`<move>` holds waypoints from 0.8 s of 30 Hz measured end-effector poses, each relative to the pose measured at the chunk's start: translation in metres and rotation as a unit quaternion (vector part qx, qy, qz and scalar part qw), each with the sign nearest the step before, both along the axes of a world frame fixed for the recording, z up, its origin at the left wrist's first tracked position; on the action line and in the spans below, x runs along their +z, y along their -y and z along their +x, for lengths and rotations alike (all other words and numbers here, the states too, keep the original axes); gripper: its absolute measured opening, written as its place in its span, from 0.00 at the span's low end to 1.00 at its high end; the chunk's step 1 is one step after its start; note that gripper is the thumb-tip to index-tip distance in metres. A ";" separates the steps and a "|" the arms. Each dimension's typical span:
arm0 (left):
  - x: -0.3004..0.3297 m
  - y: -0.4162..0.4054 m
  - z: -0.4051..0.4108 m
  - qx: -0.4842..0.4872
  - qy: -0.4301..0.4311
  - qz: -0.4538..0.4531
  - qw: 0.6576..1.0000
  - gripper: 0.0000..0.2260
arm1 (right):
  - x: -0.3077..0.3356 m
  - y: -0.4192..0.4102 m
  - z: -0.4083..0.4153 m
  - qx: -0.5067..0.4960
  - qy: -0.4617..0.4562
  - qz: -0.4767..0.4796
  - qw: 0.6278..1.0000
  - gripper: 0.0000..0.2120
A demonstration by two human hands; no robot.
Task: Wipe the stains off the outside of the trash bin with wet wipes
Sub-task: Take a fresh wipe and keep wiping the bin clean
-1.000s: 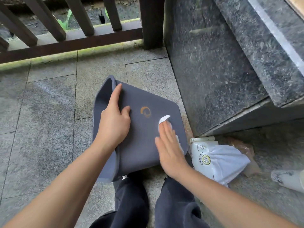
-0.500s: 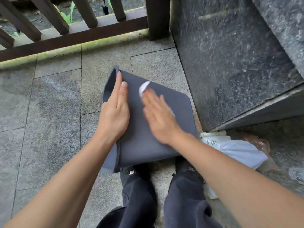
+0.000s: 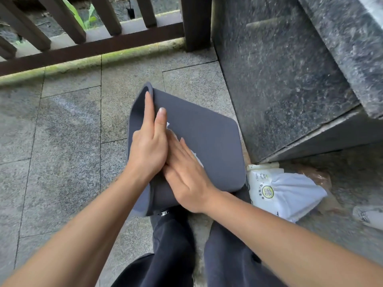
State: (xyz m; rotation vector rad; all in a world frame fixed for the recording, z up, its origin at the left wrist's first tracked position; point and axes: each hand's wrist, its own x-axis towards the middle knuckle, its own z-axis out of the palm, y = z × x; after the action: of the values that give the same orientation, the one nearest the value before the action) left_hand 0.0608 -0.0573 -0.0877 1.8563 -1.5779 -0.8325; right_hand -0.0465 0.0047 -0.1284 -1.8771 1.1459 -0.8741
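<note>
Presently, item one: trash bin [image 3: 207,146], dark grey plastic, lying on its side on the stone-tile floor [image 3: 62,141] just in front of the person's dark trouser legs [image 3: 172,245], with its open mouth turned left and one broad outer wall facing up.

Item two: left hand [image 3: 148,146], fingers extended along the rim edge at the mouth, palm on the wall. It is open and flat, bracing the bin rather than gripping it.

Item three: right hand [image 3: 186,170], flat and open, pressing a white wet wipe [image 3: 198,159] against the upturned wall, its fingers touching the left hand's thumb side. The wipe shows only at the fingertips and along the hand's right edge.

Handling advice, as judgement:
- Keep the palm spread so the wipe stays flat under it and does not bunch.
- Make overlapping strokes away from the bracing hand toward the bin's base.
- Keep the left hand bearing down so the bin does not skid or roll.
- Refold the wipe to a clean face once it is soiled.
- Rotate the bin to present the other walls.

Item four: white wet-wipe pack [image 3: 279,189], on the floor just right of the bin, beside a dark granite block [image 3: 279,90]. It bears a round yellow-green emblem and small printing. The characters are too small to read, and no brand can be made out. No marking is visible on the exposed part of the bin.
</note>
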 end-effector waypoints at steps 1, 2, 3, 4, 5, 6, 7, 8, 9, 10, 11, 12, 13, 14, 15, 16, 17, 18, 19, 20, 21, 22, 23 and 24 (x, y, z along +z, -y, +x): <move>-0.004 -0.003 0.008 0.008 0.005 0.002 1.000 0.25 | -0.006 0.010 -0.005 0.005 -0.025 -0.007 1.000 0.28; -0.009 -0.006 0.018 0.018 0.009 0.007 1.000 0.26 | -0.014 0.021 -0.008 0.004 -0.059 -0.004 0.998 0.27; -0.013 -0.011 0.026 0.030 0.012 0.019 0.999 0.26 | -0.022 0.032 -0.011 -0.007 -0.090 0.010 0.996 0.27; -0.015 -0.017 0.032 0.043 0.012 0.030 0.999 0.25 | -0.030 0.043 -0.016 -0.024 -0.114 0.035 0.993 0.27; -0.017 -0.023 0.037 0.054 0.010 0.031 0.998 0.25 | -0.038 0.054 -0.022 -0.044 -0.131 0.060 0.989 0.28; -0.018 -0.028 0.040 0.062 0.009 0.026 0.998 0.25 | -0.047 0.064 -0.028 -0.065 -0.145 0.081 0.984 0.28; -0.018 -0.030 0.040 0.069 0.007 0.021 0.997 0.25 | -0.054 0.073 -0.035 -0.082 -0.157 0.098 0.979 0.28; -0.018 -0.030 0.038 0.073 0.005 0.021 0.997 0.25 | -0.060 0.079 -0.043 -0.101 -0.165 0.118 0.974 0.27; -0.016 -0.029 0.032 0.075 0.002 0.025 0.997 0.25 | -0.064 0.085 -0.052 -0.124 -0.162 0.149 0.968 0.26; -0.013 -0.027 0.024 0.077 -0.001 0.029 0.997 0.25 | -0.066 0.087 -0.062 -0.148 -0.151 0.192 0.958 0.26; -0.008 -0.025 0.016 0.074 -0.003 0.030 0.997 0.25 | -0.067 0.088 -0.072 -0.174 -0.132 0.237 0.946 0.26; -0.003 -0.023 0.008 0.068 -0.004 0.028 0.997 0.26 | -0.068 0.087 -0.079 -0.198 -0.116 0.274 0.934 0.26; 0.000 -0.022 0.002 0.062 -0.006 0.032 0.998 0.26 | -0.067 0.086 -0.083 -0.217 -0.109 0.300 0.923 0.26; 0.003 -0.021 -0.003 0.056 -0.011 0.041 0.998 0.27 | -0.064 0.083 -0.083 -0.234 -0.108 0.316 0.913 0.27; 0.004 -0.020 -0.006 0.054 -0.019 0.051 0.997 0.27 | -0.060 0.080 -0.079 -0.243 -0.115 0.320 0.908 0.27; 0.005 -0.017 -0.010 0.054 -0.028 0.057 0.996 0.28 | -0.055 0.076 -0.074 -0.243 -0.129 0.318 0.907 0.27; 0.006 -0.014 -0.013 0.055 -0.036 0.061 0.996 0.28 | -0.049 0.071 -0.067 -0.236 -0.145 0.309 0.910 0.27; 0.007 -0.012 -0.016 0.055 -0.042 0.063 0.996 0.28 | -0.041 0.062 -0.059 -0.224 -0.152 0.294 0.917 0.27; 0.009 -0.011 -0.017 0.054 -0.047 0.061 0.996 0.28 | -0.032 0.050 -0.050 -0.205 -0.146 0.272 0.929 0.26; 0.011 -0.010 -0.019 0.048 -0.053 0.057 0.996 0.28 | -0.022 0.034 -0.041 -0.181 -0.132 0.245 0.943 0.27; 0.012 -0.010 -0.020 0.041 -0.060 0.053 0.996 0.27 | -0.012 0.015 -0.031 -0.156 -0.107 0.213 0.958 0.30; 0.014 -0.010 -0.020 0.036 -0.067 0.051 0.996 0.26 | -0.004 -0.003 -0.020 -0.132 -0.075 0.181 0.972 0.31; 0.018 -0.010 -0.019 0.034 -0.075 0.051 0.995 0.25 | 0.005 -0.015 -0.011 -0.113 -0.042 0.159 0.980 0.31; 0.020 -0.010 -0.017 0.032 -0.087 0.054 0.994 0.24 | 0.011 -0.021 -0.005 -0.099 -0.015 0.147 0.984 0.30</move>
State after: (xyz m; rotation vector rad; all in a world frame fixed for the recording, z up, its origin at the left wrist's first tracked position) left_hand 0.0434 -0.0475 -0.0677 1.8422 -1.3835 -1.0388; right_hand -0.0511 0.0256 -0.1176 -1.5596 1.4156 -0.7374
